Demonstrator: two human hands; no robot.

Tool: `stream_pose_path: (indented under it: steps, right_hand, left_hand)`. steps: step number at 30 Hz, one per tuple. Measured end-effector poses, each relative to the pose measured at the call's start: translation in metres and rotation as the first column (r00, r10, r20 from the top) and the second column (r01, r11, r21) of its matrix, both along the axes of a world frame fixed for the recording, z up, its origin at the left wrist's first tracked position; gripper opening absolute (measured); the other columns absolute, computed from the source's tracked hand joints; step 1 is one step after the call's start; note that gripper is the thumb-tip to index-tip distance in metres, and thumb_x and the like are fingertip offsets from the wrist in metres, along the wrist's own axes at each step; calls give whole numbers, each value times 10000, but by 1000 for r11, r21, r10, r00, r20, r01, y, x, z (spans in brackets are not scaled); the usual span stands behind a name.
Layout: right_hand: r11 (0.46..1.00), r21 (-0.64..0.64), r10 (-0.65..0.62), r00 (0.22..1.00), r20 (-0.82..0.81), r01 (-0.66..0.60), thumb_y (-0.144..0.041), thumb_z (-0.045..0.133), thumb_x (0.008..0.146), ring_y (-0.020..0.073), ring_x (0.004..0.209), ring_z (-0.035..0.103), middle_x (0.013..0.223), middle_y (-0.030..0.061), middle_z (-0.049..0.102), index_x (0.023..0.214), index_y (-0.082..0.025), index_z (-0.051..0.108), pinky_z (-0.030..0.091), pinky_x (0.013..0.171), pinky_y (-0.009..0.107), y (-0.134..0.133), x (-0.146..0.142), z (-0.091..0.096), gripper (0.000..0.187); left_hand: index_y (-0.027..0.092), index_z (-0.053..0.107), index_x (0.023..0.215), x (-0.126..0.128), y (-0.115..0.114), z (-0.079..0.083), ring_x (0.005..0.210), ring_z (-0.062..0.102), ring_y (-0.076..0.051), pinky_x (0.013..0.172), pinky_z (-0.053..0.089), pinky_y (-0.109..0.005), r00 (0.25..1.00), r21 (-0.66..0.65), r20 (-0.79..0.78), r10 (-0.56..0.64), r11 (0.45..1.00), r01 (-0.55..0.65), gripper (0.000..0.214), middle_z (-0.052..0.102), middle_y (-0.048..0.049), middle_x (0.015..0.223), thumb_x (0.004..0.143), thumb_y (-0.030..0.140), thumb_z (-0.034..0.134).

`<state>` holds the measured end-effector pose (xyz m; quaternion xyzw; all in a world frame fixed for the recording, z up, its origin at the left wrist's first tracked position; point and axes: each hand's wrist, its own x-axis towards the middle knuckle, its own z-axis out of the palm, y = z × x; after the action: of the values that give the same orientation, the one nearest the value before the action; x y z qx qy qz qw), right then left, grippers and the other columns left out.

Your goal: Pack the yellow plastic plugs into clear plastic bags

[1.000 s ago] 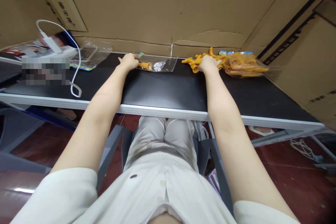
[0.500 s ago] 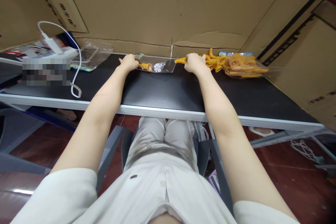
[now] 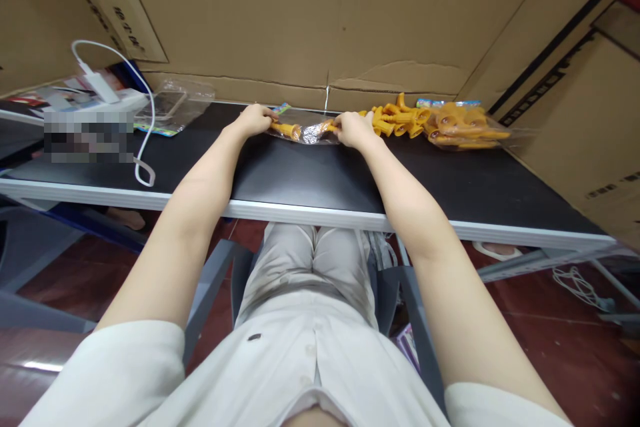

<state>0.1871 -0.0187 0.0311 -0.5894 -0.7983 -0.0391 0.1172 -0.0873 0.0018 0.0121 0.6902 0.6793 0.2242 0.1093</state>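
My left hand is closed on the left end of a clear plastic bag with a small blue-green printed label. Inside the bag lies an orange horn-shaped piece, its flared end pointing right. My right hand grips another orange horn-shaped piece, whose narrow tip reaches the right end of the bag. Most of that piece is hidden by my fingers. Just right of this hand, several loose orange horn-shaped pieces lie in a heap.
A filled clear bag of orange pieces lies farther right. At left are flat empty-looking bags, a white cable and papers. Cardboard rises behind the black table, which has a metal front edge.
My right hand has moved left with an orange horn-shaped piece, bringing its tip to the bag. My left hand and the bag have shifted slightly right.
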Motion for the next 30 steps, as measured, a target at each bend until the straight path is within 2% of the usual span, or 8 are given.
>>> stream_pose_path:
  steps: [5,9,12,15,18,24,27,30]
  right_hand:
    - [1000,28,12,996,-88,-9,-181,574,1032,381,1358,663,1337,182,771,1221,-171,822,297,1279,680,1,-1,-2,312]
    - [997,56,-47,993,-109,53,-283,728,952,433,1333,646,1237,215,771,1153,-120,814,305,1248,705,13,13,1,273]
    - [997,-17,-79,989,-123,77,-280,909,789,456,1312,645,1123,193,771,1087,-125,817,349,1211,720,20,23,3,348]
    - [989,-127,-83,994,-77,73,-185,941,716,437,1230,694,1056,174,772,1042,-135,813,490,1131,651,18,25,7,353]
    - [984,-170,-73,995,-74,60,-147,889,757,406,1135,743,1031,184,768,1068,-95,796,585,1048,556,11,21,9,329]
    - [997,-81,-16,962,-273,-7,-205,809,860,391,1115,756,1002,203,783,1065,-56,808,590,1059,512,8,6,-2,253]
    - [997,-82,-22,951,-309,-4,-228,798,888,419,1201,738,1087,228,794,1061,-89,821,559,1119,528,13,0,-11,223]
    - [995,-102,-54,925,-376,16,-308,846,881,415,1224,732,1128,216,796,1010,-133,812,549,1136,520,18,-4,-18,220]
  left_hand:
    - [188,791,1359,7,-7,5,1392,670,-293,1216,481,-348,1000,-12,-2,21,1000,-21,625,749,-91,1481,772,206,577]
    - [175,780,1375,8,-8,6,1385,670,-279,1207,479,-319,999,-20,-18,27,999,-27,614,740,-84,1494,804,212,558]
    - [184,782,1370,9,-8,6,1388,670,-268,1192,488,-309,999,-22,-25,24,999,-25,590,758,-72,1468,825,194,556]
    - [187,788,1370,9,-10,8,1371,676,-258,1185,488,-292,999,-24,-25,21,999,-22,574,769,-63,1448,845,191,557]
    - [160,782,1395,10,-13,10,1330,692,-284,1163,508,-303,1000,-19,-16,19,1000,-19,579,779,-79,1425,857,217,577]
    - [129,778,1413,17,-18,16,1333,702,-330,1169,519,-385,998,-29,-52,-42,999,41,567,782,-132,1405,886,234,599]
    - [189,807,1382,20,-18,17,1309,712,-354,1159,522,-395,996,-20,-80,-44,999,42,562,806,-87,1360,856,271,629]
    - [238,812,1385,24,-20,18,1270,725,-355,1134,531,-384,993,-13,-106,-51,999,50,581,831,-48,1297,831,281,643]
